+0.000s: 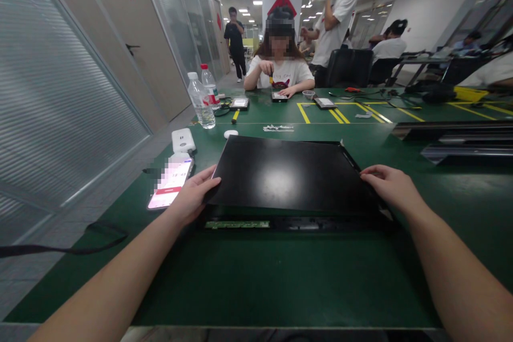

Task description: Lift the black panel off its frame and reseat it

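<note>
A glossy black flat panel (296, 176) is held tilted by its two side edges over a black frame (320, 223) on the green table. Along the frame's near edge a green circuit strip (237, 224) shows. My left hand (197, 192) grips the panel's left edge, thumb on top and fingers at the side. At the right edge, my right hand (390, 184) pinches the panel near its corner. The panel hides most of the frame's inside.
A lit phone (170, 184) and a white device (183, 140) lie left; two bottles (202, 101) stand behind. Long dark bars (468, 152) lie right. Across the green table (280, 278), a person works on a small drive (279, 96). Others stand or sit beyond.
</note>
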Action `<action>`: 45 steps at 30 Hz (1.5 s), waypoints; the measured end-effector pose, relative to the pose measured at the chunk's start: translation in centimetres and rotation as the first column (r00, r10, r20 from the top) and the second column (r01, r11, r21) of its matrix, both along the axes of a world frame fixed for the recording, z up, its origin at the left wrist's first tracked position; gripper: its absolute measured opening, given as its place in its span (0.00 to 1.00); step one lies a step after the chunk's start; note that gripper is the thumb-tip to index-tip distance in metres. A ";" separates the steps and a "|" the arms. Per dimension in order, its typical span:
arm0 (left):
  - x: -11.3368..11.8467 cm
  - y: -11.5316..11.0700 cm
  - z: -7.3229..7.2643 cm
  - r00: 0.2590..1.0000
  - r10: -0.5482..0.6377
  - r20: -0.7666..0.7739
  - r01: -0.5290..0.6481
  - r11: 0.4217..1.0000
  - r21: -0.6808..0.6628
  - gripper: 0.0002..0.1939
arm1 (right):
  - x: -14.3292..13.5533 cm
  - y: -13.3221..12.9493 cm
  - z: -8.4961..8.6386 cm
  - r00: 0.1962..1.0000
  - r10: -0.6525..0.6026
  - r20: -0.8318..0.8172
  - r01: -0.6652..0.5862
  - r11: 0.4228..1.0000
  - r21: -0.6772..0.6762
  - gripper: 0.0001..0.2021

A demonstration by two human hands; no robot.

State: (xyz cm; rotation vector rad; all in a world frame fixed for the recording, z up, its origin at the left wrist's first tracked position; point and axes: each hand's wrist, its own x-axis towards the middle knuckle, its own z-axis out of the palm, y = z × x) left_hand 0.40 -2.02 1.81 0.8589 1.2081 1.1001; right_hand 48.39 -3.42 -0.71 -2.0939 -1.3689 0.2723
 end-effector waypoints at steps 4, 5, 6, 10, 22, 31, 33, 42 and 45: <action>-0.3 0.1 -0.1 1.000 -0.021 -0.012 0.021 1.000 0.007 0.31 | 0.1 0.0 -0.1 1.000 -0.002 0.006 0.002 1.000 -0.015 0.06; -0.3 0.1 -0.2 1.000 -0.025 -0.012 0.026 1.000 0.009 0.32 | 0.1 0.0 -0.2 1.000 -0.001 0.010 0.001 1.000 -0.012 0.06; -0.4 0.2 -0.2 1.000 -0.028 -0.012 0.028 1.000 0.010 0.33 | 0.2 0.0 -0.3 1.000 0.000 0.015 0.000 1.000 -0.006 0.06; -0.4 0.2 -0.3 0.999 -0.033 -0.013 0.033 0.999 0.006 0.34 | 0.2 0.0 -0.4 0.999 0.006 0.045 -0.006 1.000 0.006 0.06; -0.3 0.3 -0.5 1.000 -0.010 -0.016 0.010 1.000 0.010 0.34 | 0.2 0.1 -0.3 0.998 0.011 0.066 -0.009 1.000 -0.028 0.05; 0.0 0.1 0.0 1.000 0.011 -0.009 -0.011 1.000 -0.013 0.33 | 0.4 0.3 -0.7 0.998 -0.025 0.063 0.026 1.000 -0.017 0.06; 0.0 0.1 0.1 1.000 0.017 -0.010 -0.017 1.000 -0.018 0.33 | 0.2 0.2 -0.6 0.998 -0.020 0.064 0.021 1.000 -0.011 0.06; -0.9 0.5 -0.7 0.997 -0.055 0.057 0.055 0.998 0.003 0.26 | 0.2 0.1 -0.4 0.997 -0.017 0.070 0.018 1.000 -0.013 0.07; -0.7 0.5 -0.5 0.997 -0.042 0.059 0.042 0.999 -0.005 0.29 | 0.1 0.1 -0.3 0.998 -0.025 0.063 0.027 0.999 -0.034 0.08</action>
